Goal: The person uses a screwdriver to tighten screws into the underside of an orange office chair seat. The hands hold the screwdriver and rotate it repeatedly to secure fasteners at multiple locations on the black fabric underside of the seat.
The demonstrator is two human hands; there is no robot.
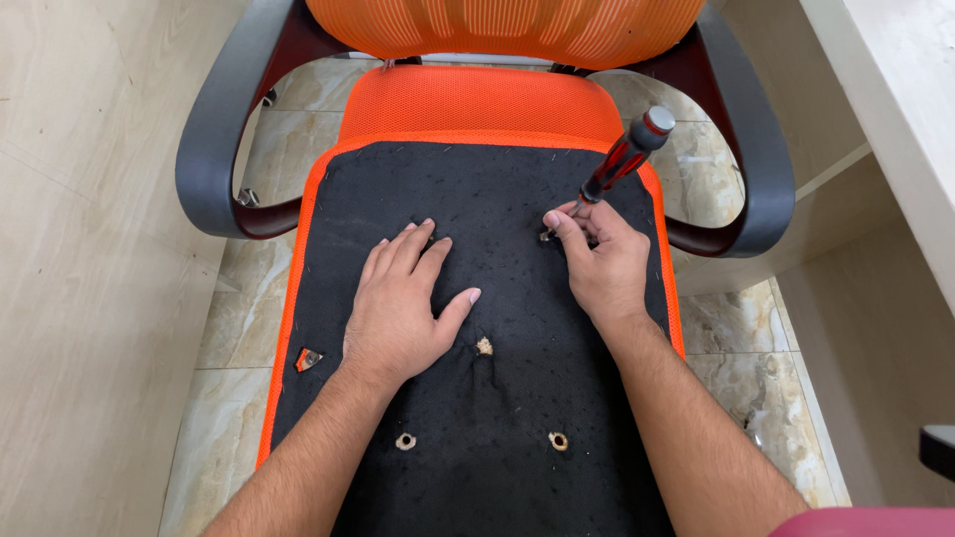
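Observation:
An overturned office chair lies before me, the black fabric underside of its seat (497, 199) facing up, edged in orange mesh. My left hand (403, 303) rests flat on the black fabric, fingers spread, holding nothing. My right hand (602, 264) grips a screwdriver (625, 157) with a red and black handle and a grey cap. Its tip meets a small metal screw point (546, 236) in the upper right of the seat bottom. Two threaded holes (405, 441) (558, 441) show lower down, and a frayed hole (484, 346) sits between my hands.
Grey curved armrests (214, 139) (761, 149) flank the seat, with the orange mesh backrest (497, 25) at the top. A small torn patch (308, 359) marks the seat's left edge. Beige marble floor tiles (99, 298) surround the chair. A pale ledge (895, 109) runs along the right.

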